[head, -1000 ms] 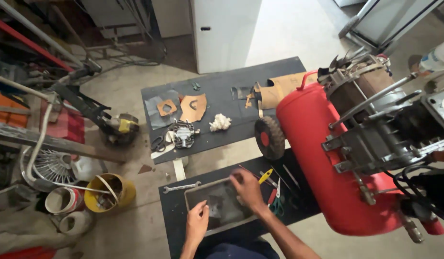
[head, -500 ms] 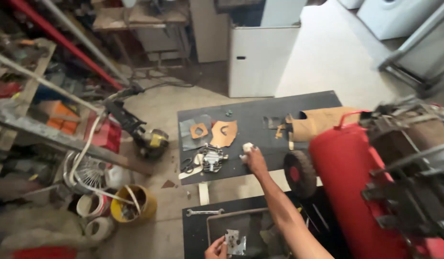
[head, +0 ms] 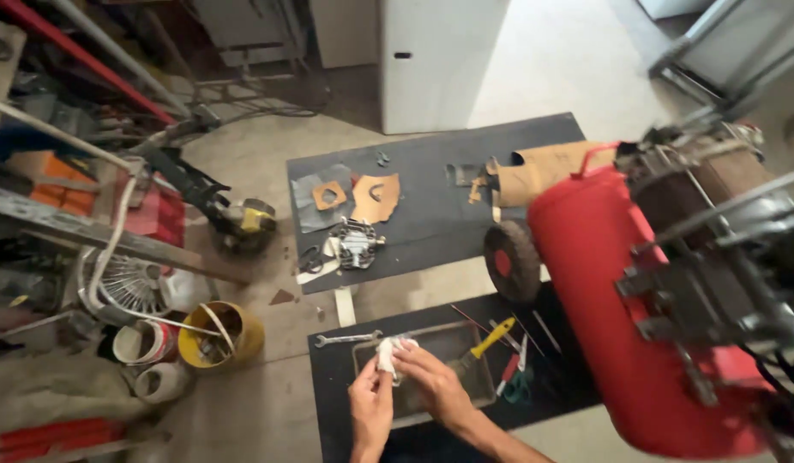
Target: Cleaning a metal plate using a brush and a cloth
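Both hands (head: 406,386) grip white rag (head: 387,353)

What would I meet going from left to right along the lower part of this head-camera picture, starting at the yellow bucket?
Yellow bucket → wrench → left hand → white rag → right hand → yellow-handled tool → red tank.

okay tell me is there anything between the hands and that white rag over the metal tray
Nothing visible is in the way. Both the left hand and the right hand already grip the white rag directly, above the near-left part of the metal tray. The wrench lies apart, just beyond the tray's left corner.
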